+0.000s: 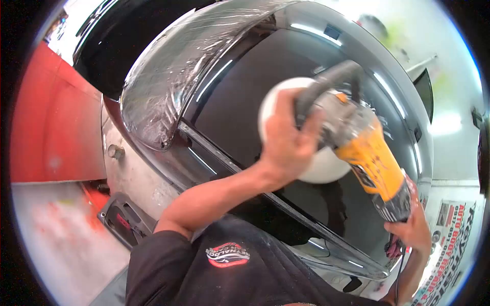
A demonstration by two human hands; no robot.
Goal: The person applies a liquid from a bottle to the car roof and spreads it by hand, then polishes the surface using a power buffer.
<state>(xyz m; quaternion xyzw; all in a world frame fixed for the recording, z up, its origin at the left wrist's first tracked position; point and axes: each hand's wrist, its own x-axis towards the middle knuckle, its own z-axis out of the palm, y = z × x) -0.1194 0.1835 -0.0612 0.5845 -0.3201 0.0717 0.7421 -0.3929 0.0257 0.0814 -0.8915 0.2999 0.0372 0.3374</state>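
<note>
The yellow polisher (370, 155) is in the middle of the scene, with its white pad (326, 171) set against the glossy black car panel (235, 102). The left hand (286, 145) is closed around the grey side handle (332, 79), and the right hand (416, 229) grips the rear end of the tool at the near right. At the far left, clear plastic film (163, 86) covers part of the car.

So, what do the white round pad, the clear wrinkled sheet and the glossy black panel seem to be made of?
White round pad on the yellow polisher: soft foam or wool, matte; too blurred to tell which. Clear wrinkled sheet: thin plastic film, with creases and glare. Glossy black panel: probably painted metal, mirror finish, with sharp bright reflections.
</note>
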